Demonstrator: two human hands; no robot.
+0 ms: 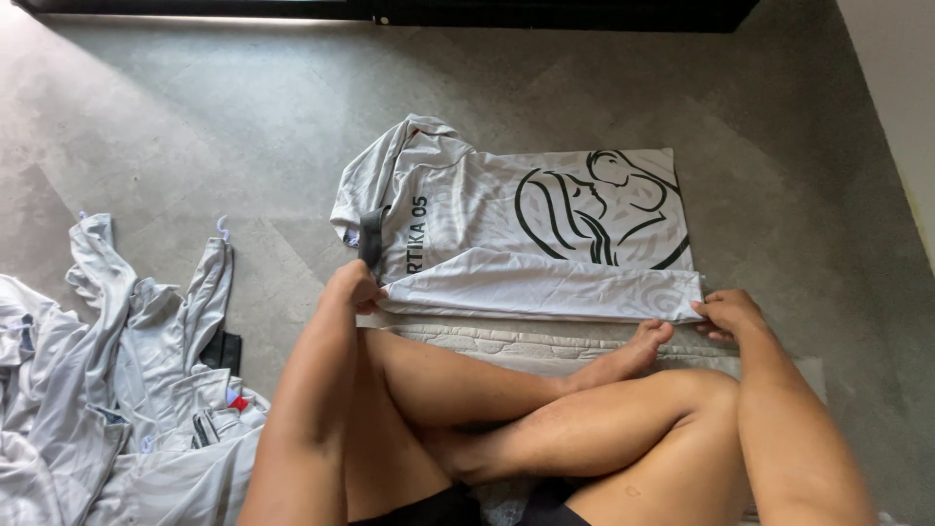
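Here, 2 hands pinch a folded white jersey [526,234] on a grey floor [195,127].
Left hand [353,285] and right hand [726,314] grip the near fold's opposite ends; more jerseys [107,390] lie heaped left.

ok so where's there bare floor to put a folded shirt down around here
Bare grey floor runs between the heap of shirts and the white shirt, and beyond that shirt to the dark frame. A second patch lies between the shirt and the wall. It is crowded near the left hand, right hand, legs and mat edge.
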